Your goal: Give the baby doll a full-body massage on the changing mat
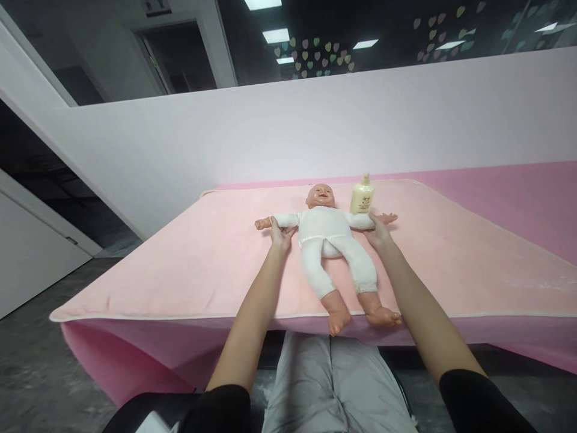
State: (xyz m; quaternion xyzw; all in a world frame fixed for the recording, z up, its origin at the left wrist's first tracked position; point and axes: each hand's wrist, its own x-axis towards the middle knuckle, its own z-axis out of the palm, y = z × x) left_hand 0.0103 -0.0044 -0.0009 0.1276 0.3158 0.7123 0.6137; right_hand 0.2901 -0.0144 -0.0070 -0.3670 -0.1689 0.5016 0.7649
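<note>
The soft-bodied baby doll [323, 224] is lying on its back on the peach blanket [234, 264], with its head pointing to the far side and its feet to the near side. The left hand [282, 236] is curling partly closed around the doll's arm on the left, near the wrist, with the thumb lying on top. The right hand [377, 231] is holding the other arm in a similar way on the right; how firmly both are pressing, I cannot tell.

Some risks are showing here, in my judgement. The pump bottle [362, 197] is standing upright just behind the doll's right-side arm, close to the right hand. If this arm is swinging up or far, it could be knocking the bottle over, because the bottle is tall and narrow at the top. The doll's feet [339, 319] are reaching the near edge of the blanket, and the left one is hanging past it, so a pull toward the person could be dragging the doll down to the lap. The blanket is lying loosely too, so it could be sliding together with the doll
</note>
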